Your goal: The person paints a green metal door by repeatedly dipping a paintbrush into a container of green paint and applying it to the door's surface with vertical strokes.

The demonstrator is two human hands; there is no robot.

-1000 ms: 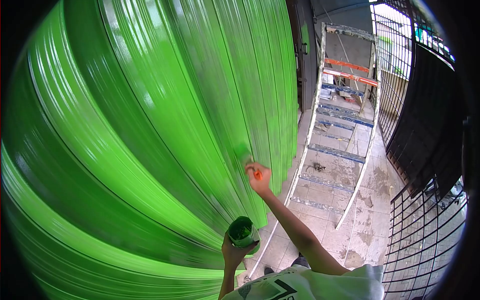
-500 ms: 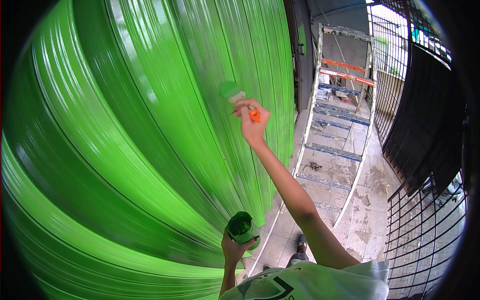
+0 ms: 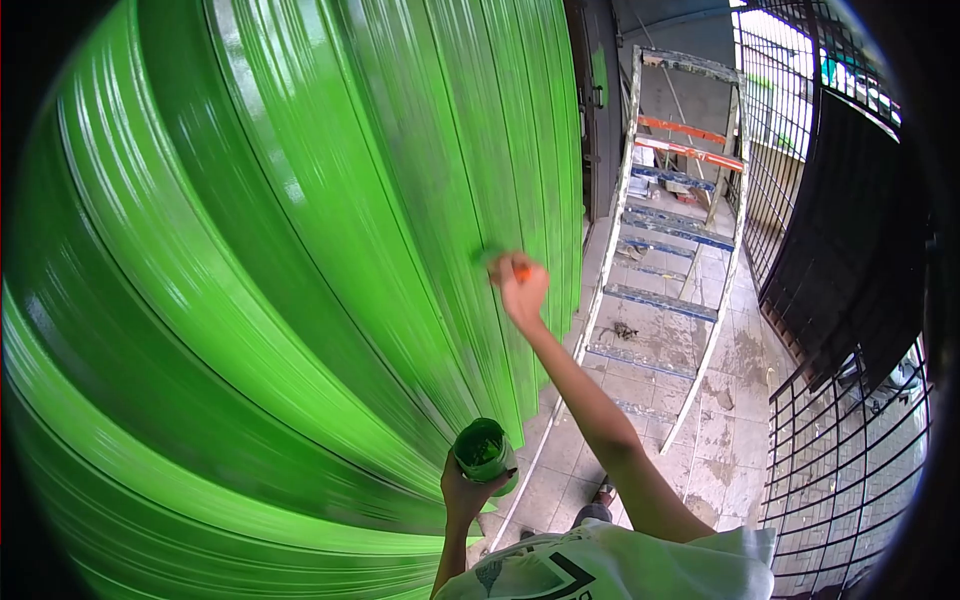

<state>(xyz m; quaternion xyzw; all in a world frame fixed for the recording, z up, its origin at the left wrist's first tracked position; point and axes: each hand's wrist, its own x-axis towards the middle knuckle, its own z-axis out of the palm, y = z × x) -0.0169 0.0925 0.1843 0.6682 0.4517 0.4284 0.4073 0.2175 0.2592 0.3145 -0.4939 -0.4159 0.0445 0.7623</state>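
My right hand grips a paintbrush by its orange handle. The green bristles, blurred by motion, touch the ribbed metal panel. Glossy green paint covers much of this panel, with thinner, greyish streaks around the brush and toward the top. Low down near my body, my left hand is wrapped around an open container smeared with green paint. Dark green paint shows inside it, below the rim. The container stands close to the panel's lower edge, slightly tilted.
A paint-spattered stepladder stands right of my right arm on the tiled floor. Black metal grilles run along the far right. A dark door with a green patch is beyond the panel. My shoe shows below.
My right hand has moved down and slightly right with the paintbrush along the panel. My left hand and the container have stayed almost in place.
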